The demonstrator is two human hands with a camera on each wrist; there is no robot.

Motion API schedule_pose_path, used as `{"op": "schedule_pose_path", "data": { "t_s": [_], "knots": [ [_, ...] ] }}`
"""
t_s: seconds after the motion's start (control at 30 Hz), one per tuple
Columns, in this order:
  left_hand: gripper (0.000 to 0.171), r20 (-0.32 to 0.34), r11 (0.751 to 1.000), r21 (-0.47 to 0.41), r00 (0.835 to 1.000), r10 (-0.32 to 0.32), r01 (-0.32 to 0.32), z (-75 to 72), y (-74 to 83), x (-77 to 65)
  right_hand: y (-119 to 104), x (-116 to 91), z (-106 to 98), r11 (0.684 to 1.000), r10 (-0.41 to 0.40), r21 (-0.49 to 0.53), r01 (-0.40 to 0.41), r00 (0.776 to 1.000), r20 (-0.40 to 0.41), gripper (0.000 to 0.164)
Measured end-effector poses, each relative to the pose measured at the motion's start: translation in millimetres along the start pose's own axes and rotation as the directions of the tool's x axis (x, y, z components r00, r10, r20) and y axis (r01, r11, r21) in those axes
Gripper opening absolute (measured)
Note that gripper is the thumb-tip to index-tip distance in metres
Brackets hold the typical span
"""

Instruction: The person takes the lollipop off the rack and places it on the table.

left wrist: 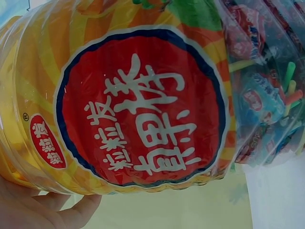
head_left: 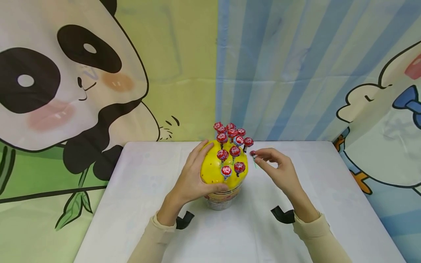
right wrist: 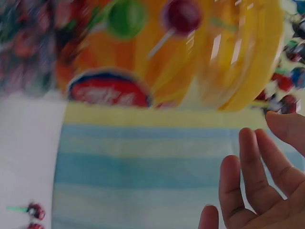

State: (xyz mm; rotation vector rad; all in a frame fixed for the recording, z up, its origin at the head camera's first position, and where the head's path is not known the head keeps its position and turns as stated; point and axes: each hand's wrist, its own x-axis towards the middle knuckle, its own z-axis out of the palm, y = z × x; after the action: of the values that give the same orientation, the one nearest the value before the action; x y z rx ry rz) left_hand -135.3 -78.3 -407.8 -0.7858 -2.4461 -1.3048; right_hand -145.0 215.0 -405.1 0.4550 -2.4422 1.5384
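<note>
A clear plastic candy jar (head_left: 219, 202) stands upright with a yellow lid (head_left: 210, 171), and several red-wrapped lollipops (head_left: 222, 155) are stuck upright in holes in the lid. My left hand (head_left: 194, 177) grips the lid's left side, thumb across its front and fingers along its far edge. In the left wrist view the jar's orange label (left wrist: 143, 109) fills most of the picture. Right of the lid, my right hand (head_left: 279, 166) pinches one lollipop (head_left: 253, 153) between thumb and fingertips, its green stick pointing down.
Wrapped lollipops with bright sticks fill the jar's lower part (left wrist: 267, 95). A loose lollipop (right wrist: 35, 210) lies on the white table (right wrist: 28, 152) in the right wrist view. Behind the table hangs a printed curtain (head_left: 279, 73) with a panda and blue stripes.
</note>
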Motion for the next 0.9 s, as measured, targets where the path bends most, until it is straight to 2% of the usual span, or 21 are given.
{"op": "schedule_pose_path", "data": {
  "t_s": [0.17, 0.33, 0.47, 0.9],
  "knots": [
    [0.111, -0.002, 1.000, -0.008, 1.000, -0.003, 0.003, -0.4, -0.2, -0.4, -26.4, -11.7, 4.3, 0.978, -0.129, 0.171, 0.119, 0.990, 0.050, 0.024],
    [0.111, -0.001, 1.000, -0.012, 1.000, 0.003, -0.003, -0.2, -1.1, -0.7, -38.6, -19.6, 12.8, 0.955, -0.205, 0.239, 0.178, 0.974, 0.095, 0.030],
    [0.110, 0.001, 1.000, -0.008, 1.000, 0.013, -0.013, 0.6, -2.1, -0.7, -42.9, -24.1, 18.4, 0.944, -0.237, 0.260, 0.202, 0.965, 0.111, 0.032],
    [0.110, 0.001, 1.000, -0.004, 1.000, 0.010, -0.010, 0.4, -1.7, -0.8, -47.6, -26.4, 27.4, 0.944, -0.241, 0.261, 0.203, 0.963, 0.123, 0.030]
  ]
}}
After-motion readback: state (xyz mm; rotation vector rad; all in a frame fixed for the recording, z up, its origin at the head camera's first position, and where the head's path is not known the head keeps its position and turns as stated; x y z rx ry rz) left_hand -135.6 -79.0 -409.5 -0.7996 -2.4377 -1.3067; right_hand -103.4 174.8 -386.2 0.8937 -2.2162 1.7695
